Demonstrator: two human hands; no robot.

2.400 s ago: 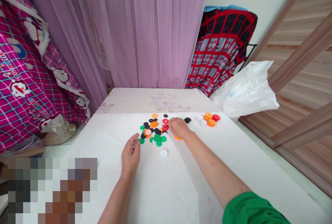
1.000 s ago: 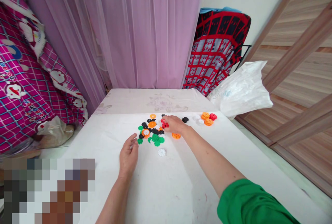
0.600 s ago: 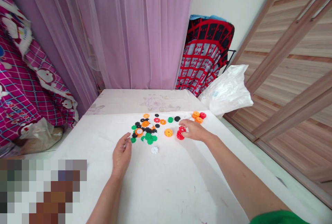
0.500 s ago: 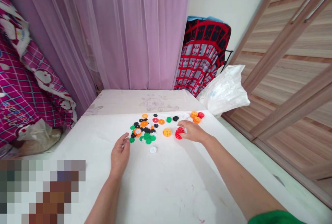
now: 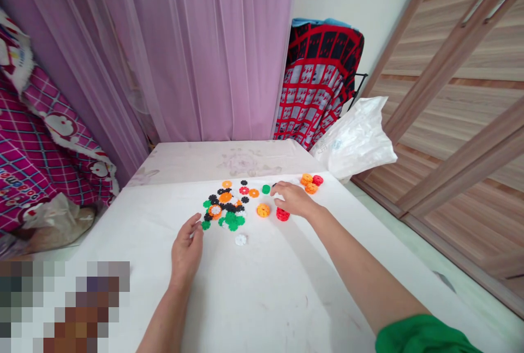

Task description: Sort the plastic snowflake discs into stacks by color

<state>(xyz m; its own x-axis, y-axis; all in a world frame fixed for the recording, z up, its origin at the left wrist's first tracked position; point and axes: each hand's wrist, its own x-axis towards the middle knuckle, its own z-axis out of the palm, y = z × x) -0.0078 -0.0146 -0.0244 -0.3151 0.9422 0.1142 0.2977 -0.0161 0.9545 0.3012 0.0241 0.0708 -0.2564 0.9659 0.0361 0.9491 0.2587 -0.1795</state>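
Flat, notched plastic discs in several colours lie on the white tabletop. My left hand (image 5: pixel 187 249) rests at the left of the mixed pile, fingers loosely apart and holding nothing, its fingertips near a green disc (image 5: pixel 205 226). Above the red stack (image 5: pixel 282 214), my right hand (image 5: pixel 295 198) reaches over with thumb and fingers apart, close to a black disc partly hidden by the fingers. A yellow-orange disc stack (image 5: pixel 263 210) stands left of the red one. Nearer to me is a single white disc (image 5: pixel 241 239). Green discs (image 5: pixel 232 221) overlap at the pile's front.
Orange stacks (image 5: pixel 311 188) and a red stack (image 5: pixel 317 180) stand at the table's right edge. Beyond them hangs a white plastic bag (image 5: pixel 356 137). A purple curtain (image 5: pixel 204 53) borders the far side, and a wooden wardrobe (image 5: pixel 446 124) stands at the right.
My right hand has moved off the red stack, up and slightly left toward the black and green discs. The left hand stays almost in place.
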